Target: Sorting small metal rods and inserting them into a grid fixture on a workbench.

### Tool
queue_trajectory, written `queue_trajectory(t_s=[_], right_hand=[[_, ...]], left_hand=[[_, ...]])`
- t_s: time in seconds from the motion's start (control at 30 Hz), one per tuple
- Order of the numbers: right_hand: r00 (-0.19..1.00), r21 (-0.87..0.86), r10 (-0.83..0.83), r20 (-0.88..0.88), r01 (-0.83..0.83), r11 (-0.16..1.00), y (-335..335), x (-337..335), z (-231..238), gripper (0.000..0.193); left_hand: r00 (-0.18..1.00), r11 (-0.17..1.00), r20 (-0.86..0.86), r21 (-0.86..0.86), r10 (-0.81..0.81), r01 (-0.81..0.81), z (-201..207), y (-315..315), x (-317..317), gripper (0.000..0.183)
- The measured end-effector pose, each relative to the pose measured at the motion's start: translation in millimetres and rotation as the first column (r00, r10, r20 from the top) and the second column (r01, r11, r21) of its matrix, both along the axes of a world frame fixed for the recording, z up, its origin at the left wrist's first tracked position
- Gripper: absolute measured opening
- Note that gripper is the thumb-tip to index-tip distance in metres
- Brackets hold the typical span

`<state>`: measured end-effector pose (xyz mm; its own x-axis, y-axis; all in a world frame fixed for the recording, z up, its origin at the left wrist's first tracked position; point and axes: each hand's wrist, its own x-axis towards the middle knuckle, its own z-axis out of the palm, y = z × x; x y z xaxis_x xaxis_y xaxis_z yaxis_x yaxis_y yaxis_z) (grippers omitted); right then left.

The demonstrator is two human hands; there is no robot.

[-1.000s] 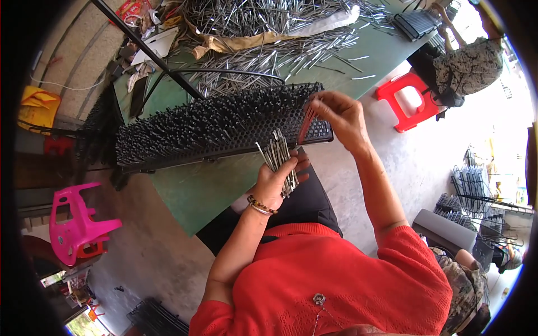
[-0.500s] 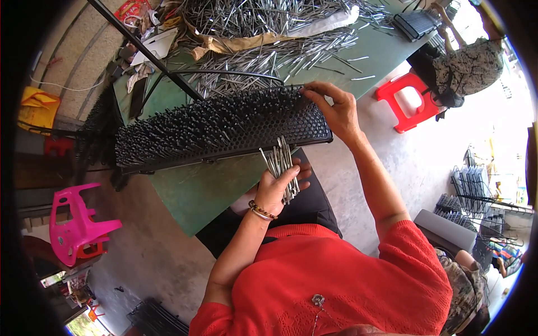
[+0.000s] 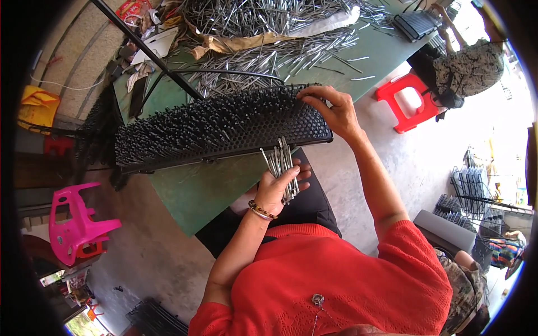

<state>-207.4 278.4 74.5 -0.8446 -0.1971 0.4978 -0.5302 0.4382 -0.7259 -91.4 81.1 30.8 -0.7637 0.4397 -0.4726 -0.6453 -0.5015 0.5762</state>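
Observation:
A bundle of thin silvery metal strips (image 3: 277,163) is gripped in my left hand (image 3: 276,187), thumb across the strips and other fingers behind. The hand is just below the near edge of a long black perforated rack (image 3: 252,133). Dark, pale-tipped strips (image 3: 185,126) stand upright in the rack's holes over its left and far parts. At its near right, bare holes show. My right hand (image 3: 336,109) is at the rack's far right, thumb and forefinger pinched at the last upright strips. What lies between those fingertips is too small to make out.
A heap of loose metal strips (image 3: 241,22) covers the far part of the green table (image 3: 196,196). A black metal bar (image 3: 143,47) slants over it. Pink (image 3: 75,224) and red (image 3: 406,101) plastic stools stand on the floor. Another person (image 3: 471,67) works at the far right.
My right hand has shifted slightly left along the rack's far edge, still pinched. My left hand and its bundle stay where they were.

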Motion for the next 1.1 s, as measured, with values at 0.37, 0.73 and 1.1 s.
queue_trajectory(t_s=[0.37,0.73,1.1], right_hand=[[0.999,-0.09,-0.03,0.036,0.033,0.995,0,7,-4,0.014],[0.99,-0.208,-0.023,0.142,0.053,0.977,2,6,-16,0.015],[0.969,0.219,-0.082,-0.235,0.135,0.966,-12,5,-13,0.025]], left_hand=[[0.994,0.995,-0.073,-0.062,-0.083,0.079,7,-2,-2,0.032],[0.994,0.993,-0.059,-0.084,-0.091,0.086,4,-1,-1,0.032],[0.99,0.988,-0.074,-0.109,-0.122,0.113,3,1,-1,0.031]])
